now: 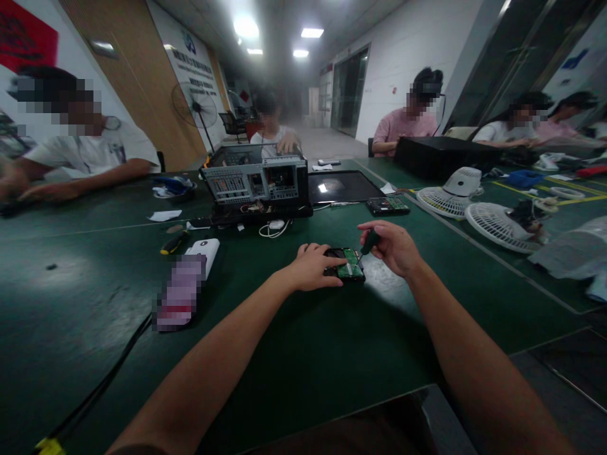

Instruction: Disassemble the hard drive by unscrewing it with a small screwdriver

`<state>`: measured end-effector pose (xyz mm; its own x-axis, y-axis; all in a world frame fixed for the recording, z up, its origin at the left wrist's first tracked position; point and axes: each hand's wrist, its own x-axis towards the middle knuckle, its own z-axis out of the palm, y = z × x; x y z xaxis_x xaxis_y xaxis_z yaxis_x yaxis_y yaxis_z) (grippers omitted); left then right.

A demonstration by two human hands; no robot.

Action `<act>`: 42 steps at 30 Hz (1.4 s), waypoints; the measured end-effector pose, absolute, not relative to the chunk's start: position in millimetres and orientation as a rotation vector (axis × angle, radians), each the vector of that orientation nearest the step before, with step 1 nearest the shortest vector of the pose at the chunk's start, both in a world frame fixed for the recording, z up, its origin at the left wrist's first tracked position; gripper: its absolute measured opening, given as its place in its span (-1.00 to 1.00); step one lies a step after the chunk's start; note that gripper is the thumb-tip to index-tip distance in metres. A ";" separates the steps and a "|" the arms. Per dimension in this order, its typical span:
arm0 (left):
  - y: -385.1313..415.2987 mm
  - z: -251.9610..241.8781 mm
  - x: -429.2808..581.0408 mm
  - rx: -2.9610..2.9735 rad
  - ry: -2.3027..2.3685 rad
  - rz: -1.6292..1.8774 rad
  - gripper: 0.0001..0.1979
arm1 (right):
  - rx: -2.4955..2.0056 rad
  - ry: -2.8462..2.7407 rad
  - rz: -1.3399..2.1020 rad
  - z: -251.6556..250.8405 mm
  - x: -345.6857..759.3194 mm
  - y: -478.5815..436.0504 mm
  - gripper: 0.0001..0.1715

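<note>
A hard drive (351, 268) lies on the green table with its green circuit board facing up. My left hand (315, 266) grips it from the left, one finger across the board and the thumb along the near edge. In my right hand (391, 246) is a dark-handled screwdriver (370, 241), pinched by its handle between thumb and fingers. Its shaft slants down to the left, and the tip is at the board's right part. Whether the tip sits in a screw is too small to tell.
An opened computer case (256, 183) stands ahead, beside a black panel (341, 186). Another drive (389, 205) lies beyond my right hand. White fan parts (448, 196) are at the right. On the left are a phone-like object (183, 291) and a yellow-black screwdriver (175, 242). People sit around the table.
</note>
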<state>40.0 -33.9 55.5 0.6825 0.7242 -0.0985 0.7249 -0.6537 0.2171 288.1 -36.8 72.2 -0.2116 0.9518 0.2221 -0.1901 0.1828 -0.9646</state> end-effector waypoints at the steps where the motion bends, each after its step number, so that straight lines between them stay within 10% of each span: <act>1: -33.7 55.1 40.1 2.657 1.169 -0.003 -0.31 | -0.821 -1.342 1.279 72.1 288.2 -37.0 -0.74; 42: -33.5 55.4 39.0 2.652 1.158 0.001 -0.31 | -0.755 -1.311 1.322 73.8 293.5 -34.2 -0.78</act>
<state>39.0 -33.5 55.4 0.6848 0.7222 -0.0972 0.7220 -0.6542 0.2253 293.5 -34.2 73.8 -0.2235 0.9450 0.2387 -0.2463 0.1822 -0.9519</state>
